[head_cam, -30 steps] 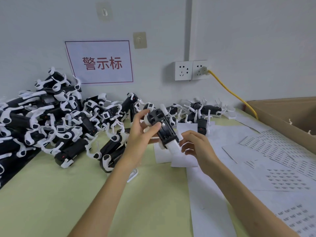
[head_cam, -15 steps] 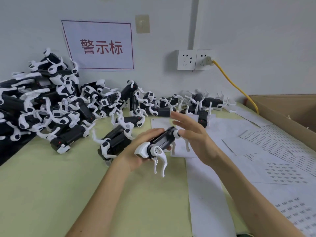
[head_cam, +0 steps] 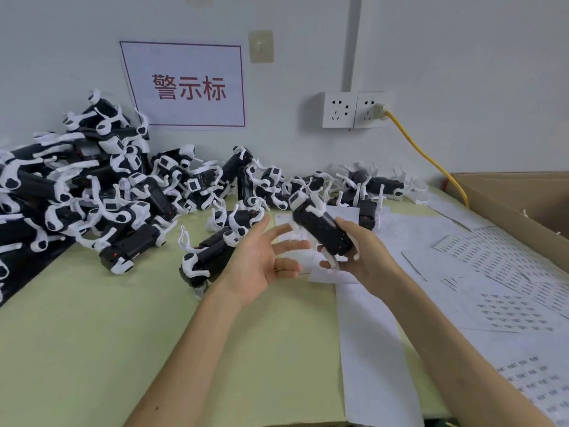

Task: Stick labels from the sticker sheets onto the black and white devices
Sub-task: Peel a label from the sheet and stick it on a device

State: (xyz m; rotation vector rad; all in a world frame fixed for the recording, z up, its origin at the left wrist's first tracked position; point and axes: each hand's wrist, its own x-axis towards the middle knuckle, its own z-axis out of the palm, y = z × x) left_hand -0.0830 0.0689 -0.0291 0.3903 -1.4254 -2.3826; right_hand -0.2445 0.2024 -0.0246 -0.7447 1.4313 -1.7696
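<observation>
Right hand [head_cam: 366, 257] grips the device [head_cam: 320, 231] above the worktop [head_cam: 92, 334], long axis running 10 to 4 o'clock. Left hand [head_cam: 258, 266] is empty with fingers spread, just beside the device at its 8 o'clock. Sticker sheets [head_cam: 505, 266] lie at 3 o'clock, on the occupied right hand's side.

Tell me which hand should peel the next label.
Probably the left hand: it is open and holds nothing, while the right hand grips the device. The sticker sheets lie to the right, though.

Bright, even light, soft shadows, wide-angle bowing at edges (strongest in corners), left hand [head_cam: 261, 266] motion-blurred
</observation>
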